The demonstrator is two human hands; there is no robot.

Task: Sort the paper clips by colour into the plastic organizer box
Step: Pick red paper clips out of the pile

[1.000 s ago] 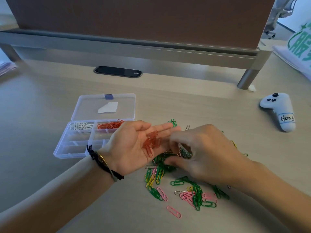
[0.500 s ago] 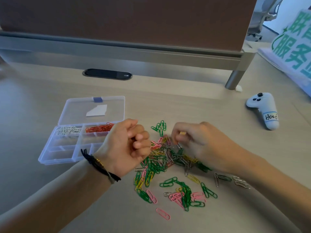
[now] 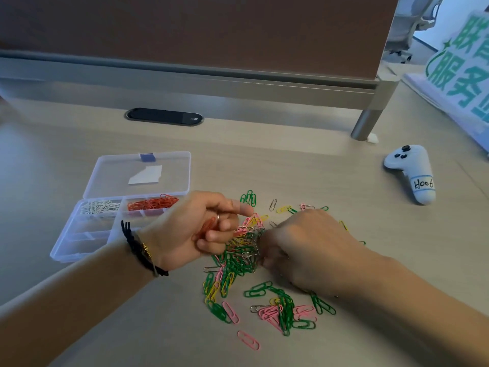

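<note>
Head view: tangled multicoloured paper clips (image 3: 246, 258)

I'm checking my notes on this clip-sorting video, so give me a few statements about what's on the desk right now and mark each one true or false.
1. The left hand grips a bunch of red clips. True.
2. The organizer box has its lid shut. False: the lid lies open behind the compartments.
3. White clips and red clips lie in separate compartments at the back of the box. True.
4. Green clips are already sorted into the box. False: the green ones lie only in the loose pile on the desk.
5. The right hand rests on the white controller. False: it is down at the pile, apart from the controller.
</note>
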